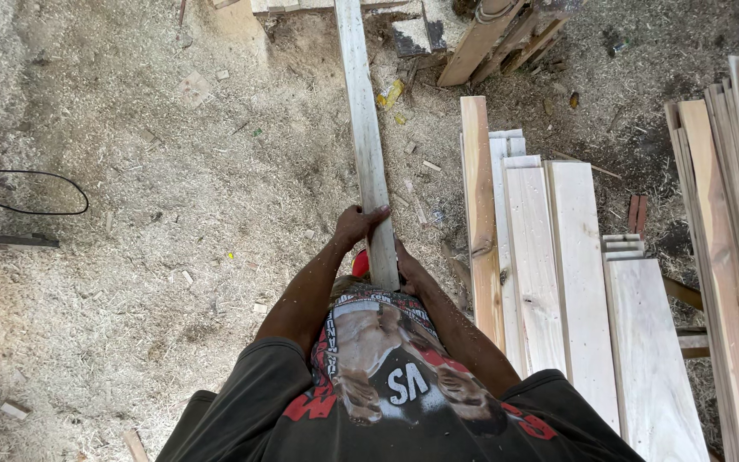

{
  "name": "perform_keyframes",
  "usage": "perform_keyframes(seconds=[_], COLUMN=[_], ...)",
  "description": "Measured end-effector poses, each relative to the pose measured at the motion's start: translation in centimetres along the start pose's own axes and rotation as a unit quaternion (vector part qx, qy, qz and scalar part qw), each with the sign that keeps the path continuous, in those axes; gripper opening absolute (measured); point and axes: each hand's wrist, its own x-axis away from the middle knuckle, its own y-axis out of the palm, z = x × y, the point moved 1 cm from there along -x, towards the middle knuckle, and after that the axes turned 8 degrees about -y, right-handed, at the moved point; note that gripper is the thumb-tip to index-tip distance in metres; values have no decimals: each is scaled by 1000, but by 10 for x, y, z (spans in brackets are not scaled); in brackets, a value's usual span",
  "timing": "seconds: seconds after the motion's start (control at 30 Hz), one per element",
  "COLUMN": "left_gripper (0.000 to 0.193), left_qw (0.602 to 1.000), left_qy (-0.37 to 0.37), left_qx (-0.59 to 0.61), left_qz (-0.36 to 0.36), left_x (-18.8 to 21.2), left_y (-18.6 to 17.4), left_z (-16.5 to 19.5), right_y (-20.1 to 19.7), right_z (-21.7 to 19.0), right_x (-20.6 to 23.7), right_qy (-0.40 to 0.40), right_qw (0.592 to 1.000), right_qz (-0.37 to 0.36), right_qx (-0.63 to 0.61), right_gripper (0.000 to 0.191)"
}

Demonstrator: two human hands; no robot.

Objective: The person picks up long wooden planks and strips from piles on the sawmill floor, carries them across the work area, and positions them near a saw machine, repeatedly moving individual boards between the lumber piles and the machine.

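Long pale plank (pixel 364 128) is the thing in hand here, held out in front of the person and running straight away from the body toward the top of the shot, over a floor (pixel 147 257) that's basically all sawdust and shavings. Left hand (pixel 357 224) is wrapped over the plank's left edge near its close end, fingers curled on top, so it's a proper grip. Right hand (pixel 410 269) sits against the right edge a little nearer the body, holding on too, though the fingers are mostly hidden behind the board. The near end of the plank stops right at the person's dark printed shirt (pixel 387 385).

Off to the right there's a stack of light sawn boards (pixel 558 265) lying side by side on the ground, and further right another bundle of thin slats (pixel 737 239) along the frame edge. A black cable (pixel 27 192) loops on the sawdust at far left. Some wooden scrap pieces (pixel 489 34) are piled up by the plank's far end.
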Motion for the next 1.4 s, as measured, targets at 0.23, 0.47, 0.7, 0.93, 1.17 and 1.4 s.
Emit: perform_keyframes(seconds=[0.23, 0.47, 0.7, 0.93, 1.17, 1.4], left_gripper=[94, 90, 86, 84, 92, 93], left_qw=[1000, 999, 999, 999, 1000, 1000], left_qy=[-5, -4, 5, -2, -5, -4], left_qx=[16, 31, 35, 33, 17, 19], left_qz=[-8, -19, -19, -16, -7, -5], left_x=[-13, -21, -26, -34, -44, -52], left_y=[-2, -2, -4, -8, -11, -14], left_z=[5, 10, 19, 26, 31, 41], right_y=[-3, -8, -11, -10, -13, -15], right_z=[-7, -11, -18, -28, -30, -41], right_x=[-8, -18, -25, -29, -38, -47], right_qy=[11, -6, -3, 20, 16, 22], right_qw=[1000, 1000, 999, 1000, 999, 1000], right_qz=[-2, -16, -36, -10, -29, 2], right_qx=[-12, -17, -26, -18, -29, -16], right_gripper=[92, 89, 92, 90, 91, 92])
